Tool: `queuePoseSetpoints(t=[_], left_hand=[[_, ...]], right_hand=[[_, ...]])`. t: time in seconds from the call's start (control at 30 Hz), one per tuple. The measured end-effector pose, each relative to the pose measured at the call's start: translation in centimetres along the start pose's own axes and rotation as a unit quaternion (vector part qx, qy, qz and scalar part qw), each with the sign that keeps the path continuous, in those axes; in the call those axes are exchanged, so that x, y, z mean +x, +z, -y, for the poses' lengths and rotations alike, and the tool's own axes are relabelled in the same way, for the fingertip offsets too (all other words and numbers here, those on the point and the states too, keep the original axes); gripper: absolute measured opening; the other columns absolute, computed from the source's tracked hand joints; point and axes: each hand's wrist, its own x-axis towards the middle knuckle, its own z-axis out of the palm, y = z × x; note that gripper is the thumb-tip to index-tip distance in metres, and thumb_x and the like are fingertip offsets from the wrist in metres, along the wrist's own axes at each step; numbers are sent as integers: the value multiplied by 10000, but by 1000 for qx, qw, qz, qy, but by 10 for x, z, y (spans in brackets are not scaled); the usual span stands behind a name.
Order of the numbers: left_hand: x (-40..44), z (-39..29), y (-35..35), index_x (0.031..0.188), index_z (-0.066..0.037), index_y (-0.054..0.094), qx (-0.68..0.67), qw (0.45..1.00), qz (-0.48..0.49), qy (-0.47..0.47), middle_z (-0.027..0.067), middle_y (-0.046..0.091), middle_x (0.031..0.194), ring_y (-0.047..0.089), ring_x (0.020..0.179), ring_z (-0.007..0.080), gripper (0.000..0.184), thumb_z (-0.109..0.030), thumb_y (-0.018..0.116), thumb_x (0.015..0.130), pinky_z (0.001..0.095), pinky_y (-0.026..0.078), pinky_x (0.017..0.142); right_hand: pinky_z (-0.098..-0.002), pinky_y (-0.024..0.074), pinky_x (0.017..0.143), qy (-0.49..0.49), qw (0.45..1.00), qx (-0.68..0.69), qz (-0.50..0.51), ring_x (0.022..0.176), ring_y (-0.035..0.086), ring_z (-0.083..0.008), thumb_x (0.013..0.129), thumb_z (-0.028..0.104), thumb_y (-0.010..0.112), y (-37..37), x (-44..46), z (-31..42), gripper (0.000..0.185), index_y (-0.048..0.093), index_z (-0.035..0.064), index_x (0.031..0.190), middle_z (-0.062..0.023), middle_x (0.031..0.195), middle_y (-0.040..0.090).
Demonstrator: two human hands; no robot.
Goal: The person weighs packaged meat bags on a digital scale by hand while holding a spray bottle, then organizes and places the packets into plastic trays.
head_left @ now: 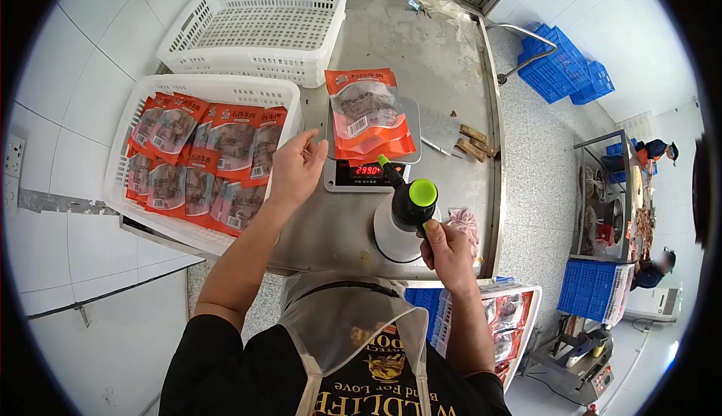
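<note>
My right hand (449, 252) is wrapped round the handle of a spray bottle (397, 228), which has a white body and a black and lime-green head. The bottle stands at the front of the metal table, its nozzle pointing toward the scale. On the digital scale (359, 179), lit with red digits, lie red-and-clear packets of sliced meat (368, 111), overlapping one another. My left hand (299, 166) hovers just left of the scale, fingers loosely bent and thumb apart, holding nothing. Beside it, a white basket (116, 168) contains several similar packets.
Another white basket (256, 59) sits behind the filled one. Knives with wooden handles (475, 144) lie right of the scale, and a pink cloth (464, 228) is beside the bottle. More packets (508, 312) are in a crate at lower right. Two people work at a far table.
</note>
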Motion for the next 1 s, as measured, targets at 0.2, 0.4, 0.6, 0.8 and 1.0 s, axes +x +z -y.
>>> queuePoseSetpoints(t=[0.2, 0.4, 0.6, 0.8, 1.0], left_hand=[[1, 18, -1, 1192, 102, 633, -17, 1000, 13, -19, 54, 589, 691, 527, 631, 101, 409, -222, 697, 951, 275, 459, 604], [0, 23, -4, 1184, 104, 634, -37, 999, 0, -32, 53, 573, 679, 517, 612, 98, 406, -229, 689, 959, 275, 455, 596], [3, 32, 2, 1259, 91, 605, 1, 999, 30, -40, 2, 607, 774, 530, 629, 46, 441, -258, 657, 994, 227, 445, 566], [11, 49, 20, 1213, 100, 626, -22, 997, 14, -72, 133, 686, 833, 667, 731, 147, 532, -361, 678, 953, 299, 525, 692], [31, 38, 40, 1229, 87, 605, -104, 956, 113, -252, 119, 705, 1031, 691, 862, 180, 679, -533, 633, 956, 283, 582, 591]], right_hand=[[-231, 318, 444, 3, 1000, -21, 0, 485, 432, -51, 1060, 475, 482, 2, 1, -2, 540, 650, -17, 916, 9, 585, 508], [-231, 326, 448, -2, 1000, -14, 4, 485, 434, -55, 1057, 494, 476, -2, -1, -2, 550, 642, -12, 922, 6, 586, 508], [-233, 315, 445, -2, 1000, 14, -5, 478, 432, -57, 1052, 515, 472, -5, -6, -2, 564, 638, -8, 921, 3, 578, 505], [-233, 319, 461, 0, 999, 36, -2, 505, 423, -43, 1052, 457, 519, -7, -6, -3, 507, 635, -15, 908, 19, 585, 503], [-243, 306, 450, -26, 999, 42, 8, 488, 427, -54, 1060, 465, 491, -17, -10, -16, 529, 648, -19, 916, 2, 577, 511]])
